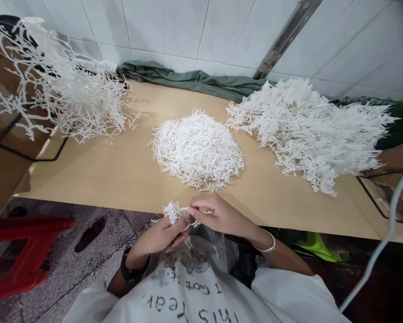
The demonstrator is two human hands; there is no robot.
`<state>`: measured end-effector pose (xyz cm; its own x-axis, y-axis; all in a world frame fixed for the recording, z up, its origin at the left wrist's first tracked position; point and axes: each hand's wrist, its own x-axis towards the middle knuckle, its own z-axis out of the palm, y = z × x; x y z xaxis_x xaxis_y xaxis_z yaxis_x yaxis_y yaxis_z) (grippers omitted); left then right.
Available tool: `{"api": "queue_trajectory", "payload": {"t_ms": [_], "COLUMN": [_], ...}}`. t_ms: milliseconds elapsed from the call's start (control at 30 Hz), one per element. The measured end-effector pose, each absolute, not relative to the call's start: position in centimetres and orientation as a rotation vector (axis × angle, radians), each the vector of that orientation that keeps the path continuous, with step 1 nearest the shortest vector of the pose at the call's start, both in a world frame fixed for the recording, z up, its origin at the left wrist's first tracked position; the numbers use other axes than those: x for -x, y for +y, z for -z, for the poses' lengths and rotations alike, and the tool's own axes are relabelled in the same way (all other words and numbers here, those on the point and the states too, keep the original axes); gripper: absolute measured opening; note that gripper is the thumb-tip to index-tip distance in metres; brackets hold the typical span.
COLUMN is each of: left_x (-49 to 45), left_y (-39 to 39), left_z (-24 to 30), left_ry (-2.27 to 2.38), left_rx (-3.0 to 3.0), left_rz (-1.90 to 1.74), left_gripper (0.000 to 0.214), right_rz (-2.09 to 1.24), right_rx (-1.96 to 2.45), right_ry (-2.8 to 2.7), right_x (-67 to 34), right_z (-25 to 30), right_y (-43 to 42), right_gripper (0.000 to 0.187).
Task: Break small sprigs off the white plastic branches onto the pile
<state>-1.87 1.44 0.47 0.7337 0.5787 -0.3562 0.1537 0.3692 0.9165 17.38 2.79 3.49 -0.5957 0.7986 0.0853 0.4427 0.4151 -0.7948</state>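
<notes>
Near the table's front edge, my left hand (162, 234) is closed round a small bunch of white plastic sprigs (172, 211), whose spiky tips stick out above the thumb. My right hand (218, 215) meets it, thumb and forefinger pinched on a thin white stem at the bunch. The fingers overlap, so part of the stem is hidden. Just beyond my hands lies a rounded heap of small white plastic pieces (197, 150). To its right spreads a larger pile of white branched sprigs (309, 130). On the left is a loose tangle of long, mostly bare white branches (83, 101).
The tan table (103, 172) ends at a tiled wall, with a green cloth (188, 80) along its back. A cardboard box (2, 134) stands left, a red stool (23, 255) below it. A white cable (386, 242) hangs at the right.
</notes>
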Motion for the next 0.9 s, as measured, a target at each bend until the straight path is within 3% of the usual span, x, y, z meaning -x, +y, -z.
{"api": "queue_trajectory", "payload": {"t_ms": [133,233,400,500,700,900], "left_x": [1.5,1.5,1.7,1.3,0.2,-1.0], "left_y": [1.3,1.2,0.8,0.9,1.4,1.5], "left_z": [-0.8,-1.0,-0.5,0.4,0.7,0.0], "left_ry": [0.790,0.764,0.645,0.697,0.687,0.672], "left_rx": [-1.218,-1.218,-1.120,-1.097,-1.177,-1.243], "left_rz": [-0.359,-0.357,-0.268,-0.355,-0.418,-0.585], "left_gripper": [0.060,0.060,0.061,0.061,0.054,0.061], "right_rz": [-0.911,-0.788,-0.230,-0.039,-0.230,-0.343], "right_rx": [1.110,1.102,0.963,1.122,1.647,1.469], "right_ry": [-1.911,-1.549,-0.761,-0.979,-1.861,-1.548], "right_x": [-16.7,-17.7,-23.6,-25.5,-24.2,-23.6], "right_z": [-2.7,-2.7,-4.3,-5.0,-3.8,-3.4], "right_y": [2.1,2.4,4.6,6.1,9.9,6.2], "right_gripper": [0.018,0.023,0.029,0.037,0.053,0.041]}}
